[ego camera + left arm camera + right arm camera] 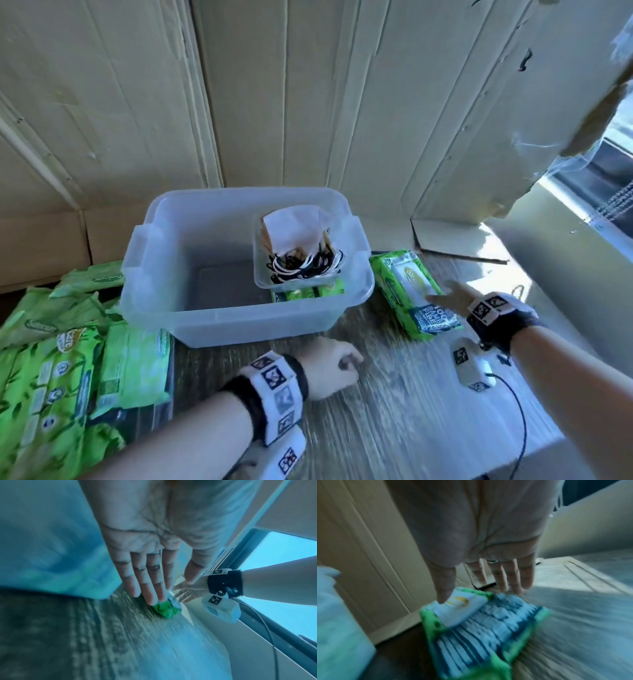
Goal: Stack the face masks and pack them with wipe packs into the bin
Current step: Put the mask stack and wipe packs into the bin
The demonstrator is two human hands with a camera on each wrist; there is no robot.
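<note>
Bin (239, 318), clear plastic, sits mid-table on wood-grain table (394, 411). Inside at its right end: small clear tub (263, 277) holding stacked face masks (294, 229), white one on top, black and white ear loops tangled at the front; tub rests on a green wipe pack in bin (308, 291). Single wipe pack (411, 294), green with a white flap label, lies flat on the table just right of the bin. Right hand (448, 298) is over that pack, fingers straight and spread, thumb tip at the flap; not curled round it, contact unclear due to blur. Left hand (329, 366) is near the bin's front wall, fingers extended in the wrist view, holding nothing. Pile of wipe packs (68, 359) lies left of the bin. Cardboard wall (308, 102) stands behind.
</note>
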